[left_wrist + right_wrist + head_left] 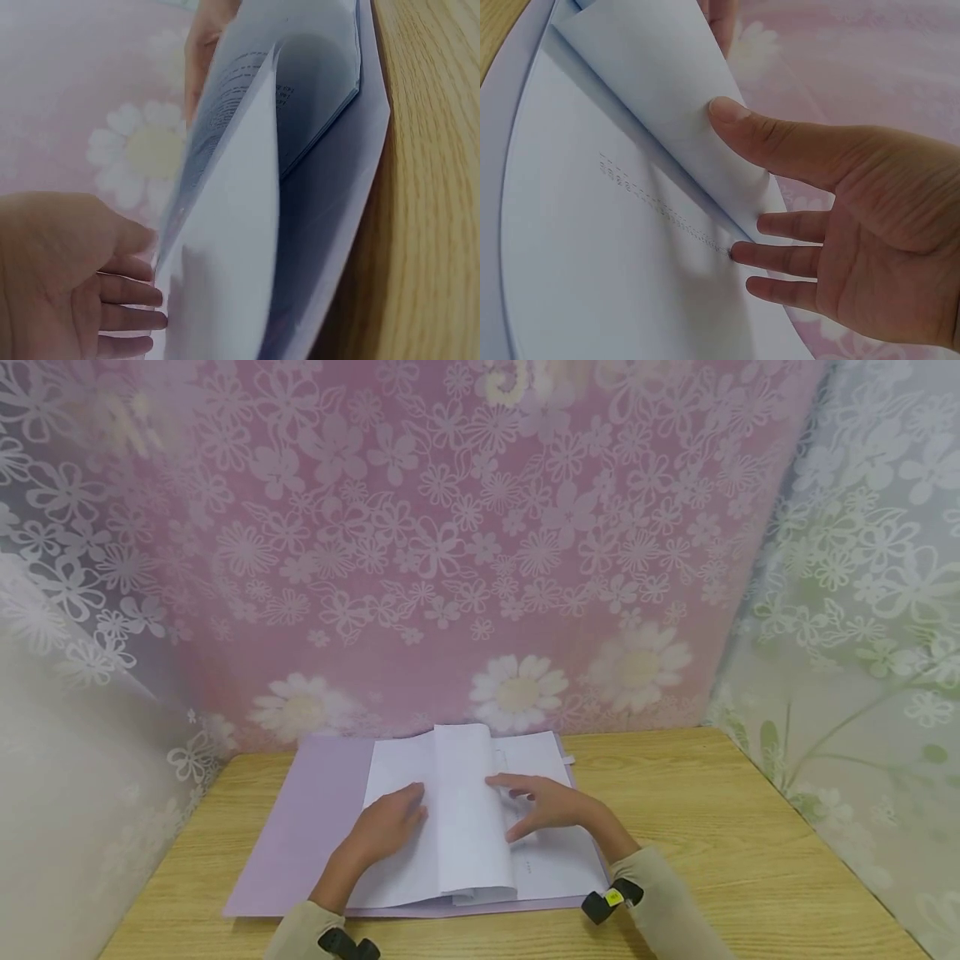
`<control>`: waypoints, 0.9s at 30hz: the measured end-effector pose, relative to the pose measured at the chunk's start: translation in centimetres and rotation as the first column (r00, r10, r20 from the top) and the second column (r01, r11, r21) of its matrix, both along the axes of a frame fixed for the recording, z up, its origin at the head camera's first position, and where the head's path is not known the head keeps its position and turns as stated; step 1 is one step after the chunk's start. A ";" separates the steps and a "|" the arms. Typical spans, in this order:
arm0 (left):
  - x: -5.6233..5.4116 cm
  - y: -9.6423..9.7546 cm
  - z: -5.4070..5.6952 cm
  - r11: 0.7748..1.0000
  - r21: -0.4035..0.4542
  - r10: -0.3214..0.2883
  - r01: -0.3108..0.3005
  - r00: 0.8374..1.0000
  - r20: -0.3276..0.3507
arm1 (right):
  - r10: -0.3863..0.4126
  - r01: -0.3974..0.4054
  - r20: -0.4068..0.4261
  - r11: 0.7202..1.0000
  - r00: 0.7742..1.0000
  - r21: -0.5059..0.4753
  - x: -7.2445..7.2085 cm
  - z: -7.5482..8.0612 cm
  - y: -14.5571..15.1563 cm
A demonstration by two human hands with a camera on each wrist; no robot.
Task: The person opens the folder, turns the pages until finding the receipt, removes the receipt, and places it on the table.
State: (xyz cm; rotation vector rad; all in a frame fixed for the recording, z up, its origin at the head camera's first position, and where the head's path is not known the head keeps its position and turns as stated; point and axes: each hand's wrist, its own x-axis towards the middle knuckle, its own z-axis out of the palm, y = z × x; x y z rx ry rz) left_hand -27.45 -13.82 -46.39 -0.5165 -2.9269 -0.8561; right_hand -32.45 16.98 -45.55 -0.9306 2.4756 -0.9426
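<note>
An open lilac folder (pixel 300 827) lies on the wooden table with white sheets in it. Some sheets stand up in the middle as a curled, folded-over page (pixel 472 810). On the left page (pixel 401 860), my left hand (pixel 386 822) rests with its fingers loosely extended beside the curl. My right hand (pixel 551 802) is at the curl's right side, thumb and fingers spread apart. In the right wrist view the thumb (pixel 731 112) of that hand is against the curled sheet, with its straight fingers over the printed page (pixel 630 247).
The wooden table (pixel 712 827) extends to both sides of the folder. Behind it hangs a pink flowered curtain (pixel 420 585), and a pale flowered one (pixel 862 693) borders the right. A small tab (pixel 568 760) sticks out from the folder's right edge.
</note>
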 end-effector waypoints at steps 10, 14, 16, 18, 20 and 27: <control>-0.1 1.1 -0.2 0.998 0.065 0.003 -0.004 1.000 0.023 | 0.006 -0.005 -0.042 1.000 0.999 0.015 0.3 -0.2 -0.6; 0.0 1.6 -0.5 0.999 -0.006 -0.047 0.047 0.999 0.018 | 0.006 -0.005 -0.058 1.000 0.998 0.017 0.4 -0.3 -0.9; 0.0 1.8 -0.6 0.998 -0.026 -0.064 0.065 0.998 0.014 | 0.010 -0.009 -0.062 1.000 0.998 0.008 0.5 -0.4 -1.1; 0.1 1.8 -0.6 0.997 -0.029 -0.074 0.074 0.997 0.010 | 0.013 -0.013 -0.066 1.000 0.998 0.004 0.6 -0.4 -1.3; 0.1 1.8 -0.6 0.996 -0.029 -0.079 0.079 0.997 0.006 | 0.017 -0.017 -0.071 1.000 0.997 0.003 0.7 -0.4 -1.4; 0.0 1.9 -0.7 0.997 -0.024 -0.078 0.078 0.997 0.010 | 0.033 -0.034 -0.085 0.999 0.996 -0.007 1.1 -0.2 -1.8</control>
